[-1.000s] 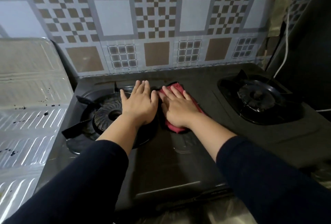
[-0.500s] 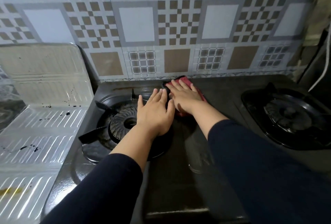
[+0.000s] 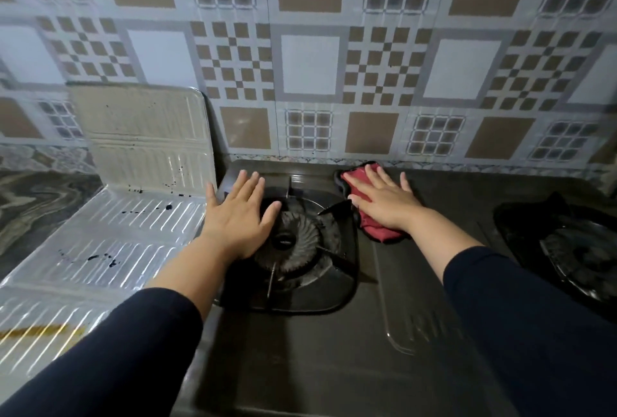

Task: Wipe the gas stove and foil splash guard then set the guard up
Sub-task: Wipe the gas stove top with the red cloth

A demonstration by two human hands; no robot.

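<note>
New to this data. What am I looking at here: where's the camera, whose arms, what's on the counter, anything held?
No machine here: a person works bare-handed, and the one wide-angle camera sits on their head, looking forward and down. The left hand lies flat and open on the left burner of a dark gas stove. The right hand presses a red cloth flat on the stove top near the tiled wall; it is pressed, not gripped. Left of the stove lies a foil splash guard, spotted with dark specks, one panel upright. A second burner sits at right.
</note>
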